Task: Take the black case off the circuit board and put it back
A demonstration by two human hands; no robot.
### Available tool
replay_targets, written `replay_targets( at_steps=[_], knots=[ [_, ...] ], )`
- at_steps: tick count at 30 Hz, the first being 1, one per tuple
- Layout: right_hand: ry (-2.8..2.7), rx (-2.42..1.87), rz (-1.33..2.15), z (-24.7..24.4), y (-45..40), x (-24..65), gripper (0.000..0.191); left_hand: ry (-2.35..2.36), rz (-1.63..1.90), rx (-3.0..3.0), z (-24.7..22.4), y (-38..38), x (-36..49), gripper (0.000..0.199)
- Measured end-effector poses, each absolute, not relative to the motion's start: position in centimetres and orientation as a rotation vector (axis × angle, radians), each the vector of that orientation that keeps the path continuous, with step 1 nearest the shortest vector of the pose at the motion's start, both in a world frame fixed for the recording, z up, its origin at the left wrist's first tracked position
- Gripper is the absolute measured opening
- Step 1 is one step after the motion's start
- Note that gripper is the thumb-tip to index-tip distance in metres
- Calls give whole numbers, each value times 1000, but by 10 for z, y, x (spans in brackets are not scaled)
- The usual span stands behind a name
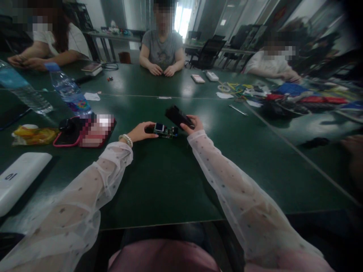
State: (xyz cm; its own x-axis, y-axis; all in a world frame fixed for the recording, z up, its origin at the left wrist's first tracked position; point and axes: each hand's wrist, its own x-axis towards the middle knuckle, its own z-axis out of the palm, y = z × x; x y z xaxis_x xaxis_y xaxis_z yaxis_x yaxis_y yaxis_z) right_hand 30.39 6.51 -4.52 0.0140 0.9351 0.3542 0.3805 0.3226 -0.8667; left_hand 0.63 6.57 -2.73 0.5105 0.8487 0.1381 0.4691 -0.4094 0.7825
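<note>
Board (166, 131), pinched at its left end by the left hand (142, 131), shows blurred small parts; whether it touches the table (167, 189) is hard to tell. The right hand (194, 124) pinches a dark case (177, 115) just beside it, one end hidden. One bottle (24, 90) is cut off at left.

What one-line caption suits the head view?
Left hand grips a circuit board, right hand a black object, over a green table.

The left grip (141, 132) holds a circuit board (165, 131), the right grip (195, 125) a black object (177, 116).
</note>
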Motion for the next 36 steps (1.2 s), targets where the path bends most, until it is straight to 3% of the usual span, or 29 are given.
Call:
replay_targets(
  at_steps=[3, 7, 12, 19, 36],
  knots=[
    [-1543, -1363, 355, -52, 72, 320, 64, 1050, 705, 2048, -30, 68, 5, 66],
    [-1641, -1518, 273, -59, 74, 328, 60, 1052, 699, 2041, -31, 69, 4, 66],
    [-1885, -1573, 115, -59, 76, 324, 80, 1071, 694, 2058, -31, 70, 5, 62],
    [-1930, -1619, 125, -60, 81, 325, 87, 1064, 701, 2048, -32, 71, 4, 62],
    [-1922, -1436, 198, -53, 71, 320, 68, 1057, 693, 2014, -30, 69, 4, 63]
  ],
)
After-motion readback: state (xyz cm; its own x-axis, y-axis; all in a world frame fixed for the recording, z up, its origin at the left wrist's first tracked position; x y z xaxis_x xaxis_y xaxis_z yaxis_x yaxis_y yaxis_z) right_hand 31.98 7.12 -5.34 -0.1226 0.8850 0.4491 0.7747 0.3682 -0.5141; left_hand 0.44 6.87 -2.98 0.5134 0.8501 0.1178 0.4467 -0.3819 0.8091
